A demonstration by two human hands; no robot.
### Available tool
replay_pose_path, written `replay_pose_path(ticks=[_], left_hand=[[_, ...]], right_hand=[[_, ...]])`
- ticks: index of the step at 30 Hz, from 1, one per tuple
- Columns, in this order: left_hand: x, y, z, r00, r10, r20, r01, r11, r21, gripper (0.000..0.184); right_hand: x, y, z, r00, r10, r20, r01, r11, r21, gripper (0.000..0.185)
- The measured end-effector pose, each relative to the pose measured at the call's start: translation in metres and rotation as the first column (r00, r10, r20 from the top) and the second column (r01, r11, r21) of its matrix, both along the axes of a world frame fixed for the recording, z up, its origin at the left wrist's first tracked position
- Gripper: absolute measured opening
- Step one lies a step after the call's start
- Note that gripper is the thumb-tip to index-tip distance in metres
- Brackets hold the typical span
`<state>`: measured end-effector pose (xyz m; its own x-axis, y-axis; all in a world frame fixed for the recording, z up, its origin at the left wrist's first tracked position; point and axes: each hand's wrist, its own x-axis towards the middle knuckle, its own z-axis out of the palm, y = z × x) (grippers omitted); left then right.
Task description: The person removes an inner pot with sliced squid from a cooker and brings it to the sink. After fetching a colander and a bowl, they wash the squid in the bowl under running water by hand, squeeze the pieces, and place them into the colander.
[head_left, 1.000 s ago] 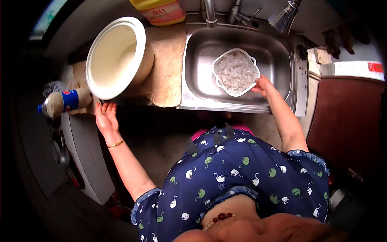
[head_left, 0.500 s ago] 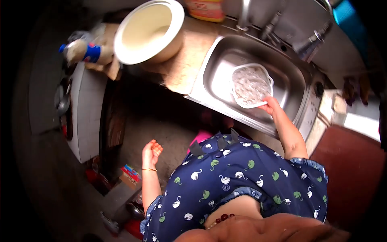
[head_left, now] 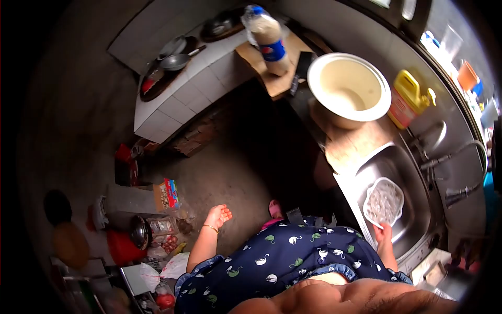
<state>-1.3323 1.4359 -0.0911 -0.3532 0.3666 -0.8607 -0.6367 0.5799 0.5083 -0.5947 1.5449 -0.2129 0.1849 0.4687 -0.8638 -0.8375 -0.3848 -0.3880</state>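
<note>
Right hand [head_left: 384, 235] in a firm grip on the rim of a white basket [head_left: 402, 201] in the sink [head_left: 418, 209]; left hand [head_left: 218, 215] holds nothing, fingers loosely curled. Filling looks done; the pale pieces [head_left: 384, 201] have yet to come out.

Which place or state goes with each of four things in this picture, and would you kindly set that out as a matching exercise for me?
Column one
1. left hand
2. plastic jug
3. right hand
4. white basket

Column two
A. gripping the rim of a container
B. inside the sink, held at its edge
C. held out above the floor, holding nothing
D. yellow, beside the cream pot

Right pairs: 1-C, 2-D, 3-A, 4-B
</note>
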Motion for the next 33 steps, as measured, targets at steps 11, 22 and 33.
replay_pose_path(ticks=[11, 22, 33], left_hand=[[-0.178, -0.031, -0.042, 0.987, 0.158, 0.038, -0.158, 0.987, 0.004, 0.015], [-0.297, 0.087, -0.004, 0.972, 0.234, -0.033, -0.207, 0.910, 0.360, 0.021], [-0.422, 0.312, 0.173, 0.934, 0.255, -0.252, -0.014, 0.729, 0.685, 0.038]], right_hand=[[-0.071, 0.001, 0.078, 0.401, 0.260, 0.878, -0.240, 0.955, -0.173, 0.037], [-0.440, 0.197, 0.158, -0.010, -0.044, 0.999, -0.881, 0.474, 0.012, 0.045], [-0.786, 0.457, 0.219, 0.536, 0.514, 0.670, -0.835, 0.206, 0.510, 0.043]])
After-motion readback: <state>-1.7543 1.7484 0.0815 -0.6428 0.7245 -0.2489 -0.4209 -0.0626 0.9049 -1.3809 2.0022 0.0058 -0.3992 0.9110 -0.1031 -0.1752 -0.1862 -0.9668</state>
